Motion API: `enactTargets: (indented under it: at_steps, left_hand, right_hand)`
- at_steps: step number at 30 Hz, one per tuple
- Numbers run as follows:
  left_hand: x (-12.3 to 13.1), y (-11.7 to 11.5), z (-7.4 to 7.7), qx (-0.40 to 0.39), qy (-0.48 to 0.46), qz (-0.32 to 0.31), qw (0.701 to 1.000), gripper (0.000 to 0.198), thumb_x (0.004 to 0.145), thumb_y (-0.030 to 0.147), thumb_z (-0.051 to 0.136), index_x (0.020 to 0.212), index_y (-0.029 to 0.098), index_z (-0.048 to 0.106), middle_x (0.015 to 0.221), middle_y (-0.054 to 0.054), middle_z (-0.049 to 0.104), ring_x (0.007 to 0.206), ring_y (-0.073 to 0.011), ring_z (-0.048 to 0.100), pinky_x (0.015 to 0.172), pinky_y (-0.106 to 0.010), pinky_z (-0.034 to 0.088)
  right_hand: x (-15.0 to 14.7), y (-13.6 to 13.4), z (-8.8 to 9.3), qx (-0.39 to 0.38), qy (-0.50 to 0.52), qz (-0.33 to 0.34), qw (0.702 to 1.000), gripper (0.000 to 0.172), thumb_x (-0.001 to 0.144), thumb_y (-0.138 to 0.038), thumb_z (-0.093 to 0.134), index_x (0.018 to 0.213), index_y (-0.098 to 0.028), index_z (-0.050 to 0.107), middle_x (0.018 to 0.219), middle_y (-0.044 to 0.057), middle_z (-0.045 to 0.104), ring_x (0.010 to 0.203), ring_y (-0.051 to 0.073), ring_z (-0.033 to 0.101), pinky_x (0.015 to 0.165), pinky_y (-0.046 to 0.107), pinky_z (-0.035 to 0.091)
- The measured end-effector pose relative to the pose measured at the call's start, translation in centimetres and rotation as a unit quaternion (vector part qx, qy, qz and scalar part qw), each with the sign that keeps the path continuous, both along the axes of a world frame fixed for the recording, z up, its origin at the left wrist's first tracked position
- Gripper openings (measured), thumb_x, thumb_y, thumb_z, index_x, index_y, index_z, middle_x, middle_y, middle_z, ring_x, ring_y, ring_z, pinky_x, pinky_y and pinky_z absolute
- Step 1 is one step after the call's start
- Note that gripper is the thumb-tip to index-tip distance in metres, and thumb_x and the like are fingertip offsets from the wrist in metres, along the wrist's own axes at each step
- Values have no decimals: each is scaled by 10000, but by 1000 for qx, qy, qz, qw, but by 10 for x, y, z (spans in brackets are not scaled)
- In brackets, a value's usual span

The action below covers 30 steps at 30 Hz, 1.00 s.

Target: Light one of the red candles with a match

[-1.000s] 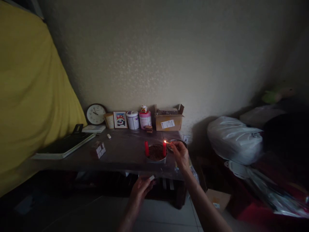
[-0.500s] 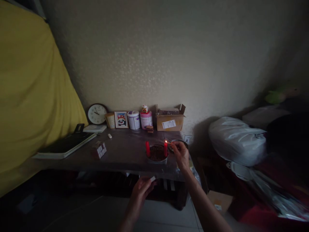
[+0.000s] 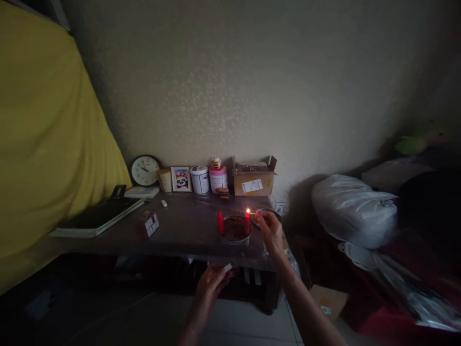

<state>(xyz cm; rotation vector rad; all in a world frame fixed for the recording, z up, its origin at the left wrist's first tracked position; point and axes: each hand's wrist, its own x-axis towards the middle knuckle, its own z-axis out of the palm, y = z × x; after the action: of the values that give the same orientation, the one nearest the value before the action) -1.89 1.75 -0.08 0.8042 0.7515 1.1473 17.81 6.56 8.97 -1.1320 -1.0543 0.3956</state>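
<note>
My right hand [image 3: 271, 231] pinches a thin match [image 3: 252, 213], its tip at the flame on top of the right red candle [image 3: 247, 224]. A second red candle [image 3: 221, 223], with no flame showing, stands at the left side of a round metal tin [image 3: 235, 241] filled with dark brown material. Below the table's front edge, my left hand [image 3: 212, 281] is closed around a small box with a pale end [image 3: 228, 267], which looks like a matchbox; most of it is hidden by the fingers. Behind my right hand lies a round lid or dish [image 3: 268, 211], partly covered.
On the dark table [image 3: 187, 226] are a puzzle cube [image 3: 151, 224], a white eraser-like piece [image 3: 164, 203] and a large book [image 3: 101, 214]. Along the wall stand a clock [image 3: 145, 170], a panda picture [image 3: 181, 179], two canisters [image 3: 200, 179] and an open cardboard box [image 3: 254, 183]. White bags [image 3: 355, 209] lie right.
The flame at the right candle's top looks slightly larger and brighter. Both hands stay almost in the same place.
</note>
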Motion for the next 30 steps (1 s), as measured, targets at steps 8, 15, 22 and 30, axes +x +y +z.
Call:
enactTargets:
  at_steps: [8,15,22,30]
  left_hand:
    - [1,2,-4,-6,6,6,1000,320,574,396,763,746,166,625,780,-52,705,768,-183,652,697,-279,486]
    - [3,4,-4,-19,9,8,1000,336,563,392,771,766,168,626,810,-56,709,788,-186,656,715,-280,488]
    - [2,-1,-5,0,15,6,1000,296,628,390,729,796,167,632,851,-69,710,814,-192,654,741,-294,488]
    - [4,2,-7,-7,16,1,1000,294,613,397,737,762,169,624,851,-79,719,787,-183,651,729,-291,483]
  right_hand:
    - [11,-21,37,35,90,71,993,254,697,-419,651,726,-173,593,651,-14,578,566,106,522,541,221,427]
    - [52,-50,52,35,98,126,987,261,732,-462,552,696,-204,564,618,-8,531,543,116,484,526,248,419]
    - [81,-54,23,-21,34,-5,999,262,643,-452,645,660,-192,613,597,12,577,528,131,494,500,246,400]
    - [91,-42,-3,-80,-49,-48,994,187,657,-350,614,579,-182,645,533,-41,626,496,99,513,487,184,387]
